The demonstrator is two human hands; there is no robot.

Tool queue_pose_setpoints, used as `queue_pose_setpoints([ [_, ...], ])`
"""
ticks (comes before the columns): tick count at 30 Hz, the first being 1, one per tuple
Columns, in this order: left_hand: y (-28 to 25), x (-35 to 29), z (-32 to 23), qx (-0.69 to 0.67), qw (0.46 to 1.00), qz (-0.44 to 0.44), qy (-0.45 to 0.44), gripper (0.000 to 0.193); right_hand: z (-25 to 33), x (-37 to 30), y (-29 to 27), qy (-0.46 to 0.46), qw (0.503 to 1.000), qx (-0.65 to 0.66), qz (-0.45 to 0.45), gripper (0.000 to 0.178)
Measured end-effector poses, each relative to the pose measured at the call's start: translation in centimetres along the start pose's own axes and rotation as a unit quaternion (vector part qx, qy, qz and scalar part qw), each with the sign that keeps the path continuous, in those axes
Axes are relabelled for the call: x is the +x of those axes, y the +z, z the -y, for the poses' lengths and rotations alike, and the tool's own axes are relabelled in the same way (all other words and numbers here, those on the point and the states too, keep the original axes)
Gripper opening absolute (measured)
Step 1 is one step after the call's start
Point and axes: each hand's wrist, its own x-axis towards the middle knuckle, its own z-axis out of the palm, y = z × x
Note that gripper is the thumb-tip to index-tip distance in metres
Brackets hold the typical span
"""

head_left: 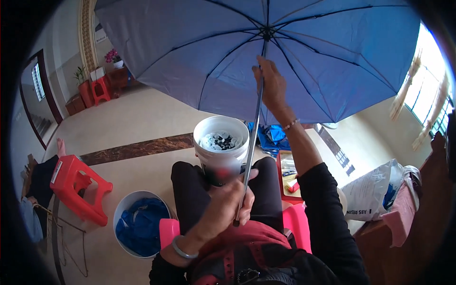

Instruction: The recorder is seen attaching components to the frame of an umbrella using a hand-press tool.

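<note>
A spread blue-grey umbrella (228, 71) fills the upper part of the head view, its dark ribs and hub facing me. Its thin metal shaft (252, 142) slants down toward my lap. My left hand (230, 202) is closed around the shaft's lower end, just above the dark tip. Higher up, a short way below the hub, my right hand (273, 88) has its fingers curled at the shaft. Behind the shaft, beyond my knees, stands a white bucket (197, 137) holding clear round pieces and small black parts.
A white tub (119, 213) with blue fabric is at left, near a red stool (80, 185). Right of my legs are a red tray (284, 194) of small items and blue fabric (273, 137). A stuffed white sack (368, 190) lies far right. Someone's foot (61, 147) shows at left.
</note>
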Motion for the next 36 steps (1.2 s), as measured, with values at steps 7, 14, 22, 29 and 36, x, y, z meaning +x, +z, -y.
queue_pose_setpoints([
  [7,-8.1,2.8,9.9,-0.226,0.963,-0.091,-0.117,0.048,-2.7,5.3,1.5,-0.019,0.997,0.004,-0.078,0.018],
  [14,-8.4,1.7,13.6,-0.241,0.91,-0.244,-0.233,0.046,-2.0,6.6,2.5,0.19,0.976,0.06,0.084,0.028],
  [22,-6.2,5.1,11.0,-0.378,0.877,-0.216,-0.204,0.033,0.4,-0.4,4.1,0.377,0.815,0.316,0.306,0.035],
  [29,-7.1,7.8,7.5,-0.359,0.881,-0.242,-0.189,0.031,-3.0,-4.0,0.8,0.285,0.702,0.31,0.574,0.02],
  [36,-9.0,9.7,7.8,-0.302,0.881,-0.314,-0.183,0.032,-3.5,-14.1,-4.5,0.112,0.67,0.325,0.658,0.021],
])
